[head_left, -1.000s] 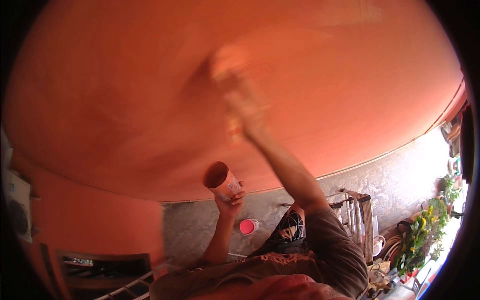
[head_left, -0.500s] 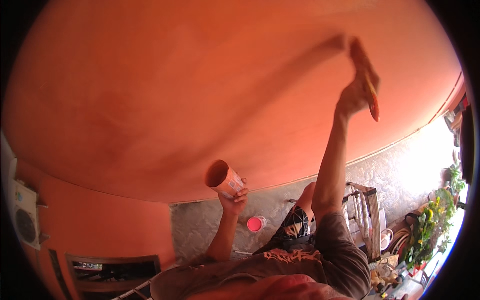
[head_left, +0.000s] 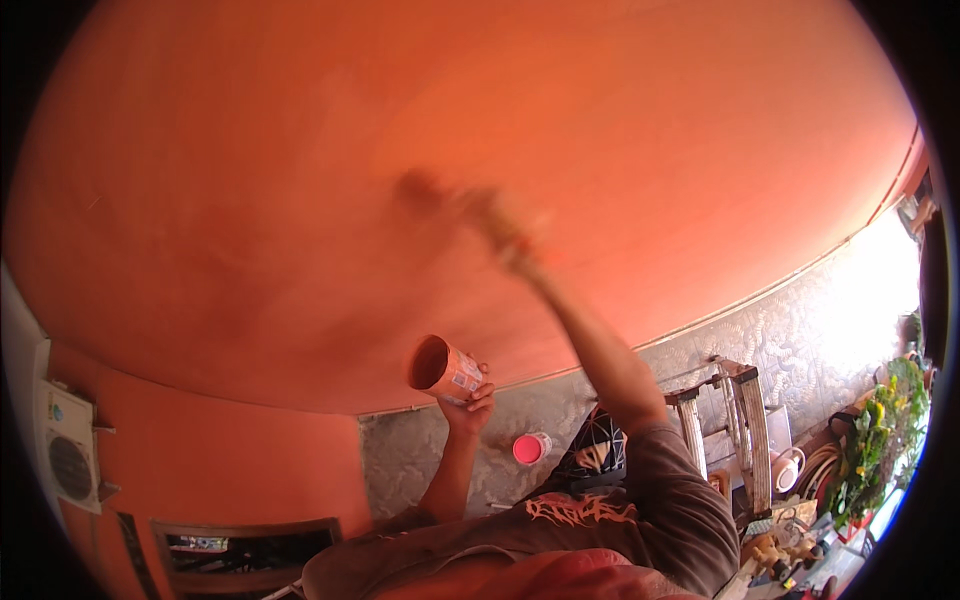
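Observation:
My right arm reaches up to the orange painted surface [head_left: 300, 120], my blurred right hand [head_left: 508, 240] closed on a paintbrush [head_left: 475, 205], its bristle end smeared by motion against or close to the paint, beside a dark shadow. Lower down, my left hand [head_left: 466, 405] grips an orange container [head_left: 448, 372] by its side, open top tilted toward me, with a pale label on it. Below that, a small white can [head_left: 530, 449] with bright pink contents sits on the grey floor [head_left: 395, 450].
A metal ladder [head_left: 755, 430] stands close by my right side. At far right are plants [head_left: 890, 440], coiled hose and assorted clutter [head_left: 790, 555]. On the left, an air-conditioner unit [head_left: 70, 440] hangs on an orange wall above a dark framed opening [head_left: 245, 550].
My right hand and brush swept right, then came back left to about the middle of the painted surface. My left hand still holds the container in nearly the same place.

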